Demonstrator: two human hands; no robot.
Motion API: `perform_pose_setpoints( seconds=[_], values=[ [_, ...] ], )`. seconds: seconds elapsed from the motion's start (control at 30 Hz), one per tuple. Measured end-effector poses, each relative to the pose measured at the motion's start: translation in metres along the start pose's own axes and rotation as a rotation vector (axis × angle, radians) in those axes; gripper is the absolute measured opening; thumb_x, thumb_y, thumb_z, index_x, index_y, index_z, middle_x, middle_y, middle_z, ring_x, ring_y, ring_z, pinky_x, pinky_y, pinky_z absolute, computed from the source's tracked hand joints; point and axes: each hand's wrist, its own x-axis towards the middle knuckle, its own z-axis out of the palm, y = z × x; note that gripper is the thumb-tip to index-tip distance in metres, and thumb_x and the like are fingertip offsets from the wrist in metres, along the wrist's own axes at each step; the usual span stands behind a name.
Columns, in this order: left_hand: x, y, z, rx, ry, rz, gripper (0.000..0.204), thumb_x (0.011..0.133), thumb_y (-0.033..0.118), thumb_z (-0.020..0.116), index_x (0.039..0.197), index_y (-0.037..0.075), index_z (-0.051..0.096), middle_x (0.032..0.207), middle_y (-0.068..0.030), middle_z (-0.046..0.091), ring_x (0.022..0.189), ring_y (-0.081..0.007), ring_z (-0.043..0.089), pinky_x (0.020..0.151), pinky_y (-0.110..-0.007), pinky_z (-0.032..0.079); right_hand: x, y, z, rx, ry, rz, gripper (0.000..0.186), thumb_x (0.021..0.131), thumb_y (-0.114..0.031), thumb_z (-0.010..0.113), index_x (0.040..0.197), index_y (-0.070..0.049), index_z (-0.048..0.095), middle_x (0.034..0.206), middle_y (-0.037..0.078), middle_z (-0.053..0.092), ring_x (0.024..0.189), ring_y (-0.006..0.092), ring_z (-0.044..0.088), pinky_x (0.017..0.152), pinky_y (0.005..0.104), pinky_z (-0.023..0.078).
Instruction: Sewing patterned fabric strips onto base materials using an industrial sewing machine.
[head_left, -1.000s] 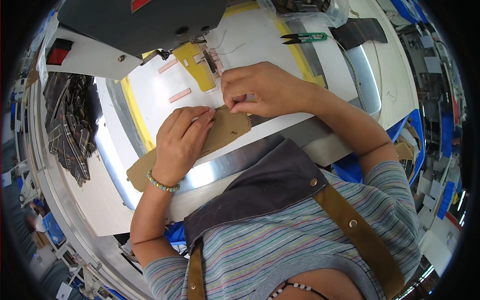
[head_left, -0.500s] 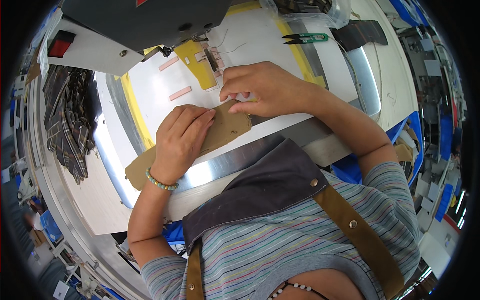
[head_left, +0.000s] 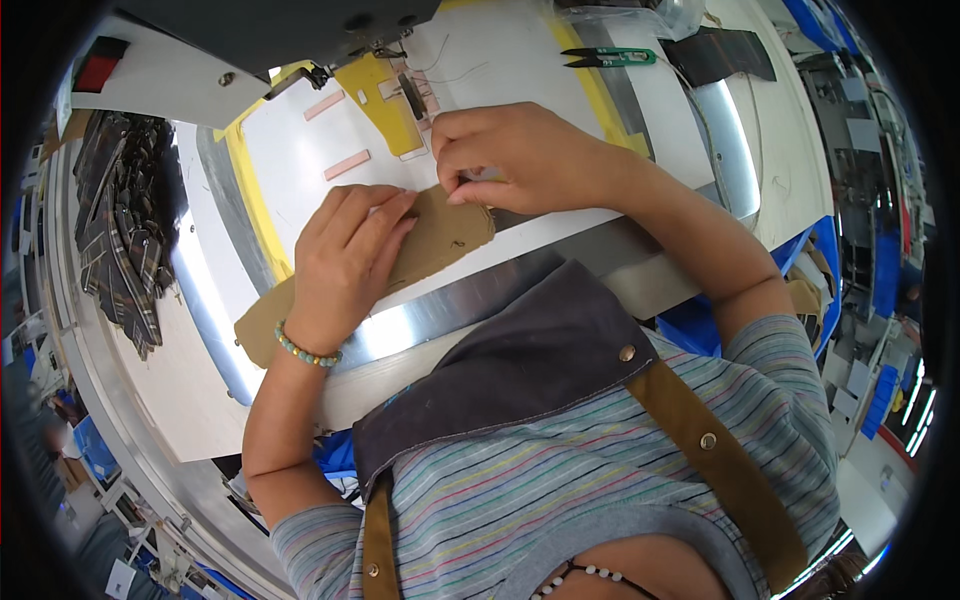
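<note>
My left hand (head_left: 345, 250) lies across the brown card (head_left: 445, 228), which slants from eight to two o'clock; whether it grips or only presses, I can't tell. My right hand (head_left: 520, 160) bunches its fingertips at the card's two o'clock end, contents hidden. I seem to be adjusting that edge; next calls for a steady left. Beyond, the yellow plate (head_left: 378, 110) sits at twelve.

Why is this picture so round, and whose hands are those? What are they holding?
A camera on a person's head looks down; its wide lens bends straight edges. These are that person's own bare hands. The left hand lies over a flat brown piece; the right hand's fingertips are at its far edge, though whether they grip it is hard to tell. Beyond them is a dark machine. On the table, checked cloth lies left and green snips right.
</note>
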Motion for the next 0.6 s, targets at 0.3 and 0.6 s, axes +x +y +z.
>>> perform_pose_setpoints(
  seconds=[0.3,0.6],
  values=[
    [-0.004,0.001,-0.002,0.008,-0.054,-0.068,0.034,0.083,0.005,0.088,0.116,0.005,0.078,0.104,-0.008,0.071,0.092,-0.0283,0.066,0.079,-0.039,0.056,-0.002,-0.015,0.0,0.034,0.062,-0.112,0.016,0.093,-0.018,0.081,0.096,-0.007,0.07,0.102,0.003,0.066,0.097,0.0252,0.067,0.084,0.0401,0.054],
    [-0.005,-0.004,-0.003,-0.113,-0.044,-0.156,0.026,0.085,0.008,0.086,0.111,0.006,0.079,0.099,-0.0074,0.067,0.095,-0.0284,0.065,0.08,-0.04,0.057,-0.038,-0.046,-0.03,-0.072,-0.455,-0.071,0.021,0.096,-0.033,0.076,0.093,-0.013,0.072,0.098,0.002,0.066,0.097,0.0274,0.064,0.089,0.0434,0.05]
  ],
)
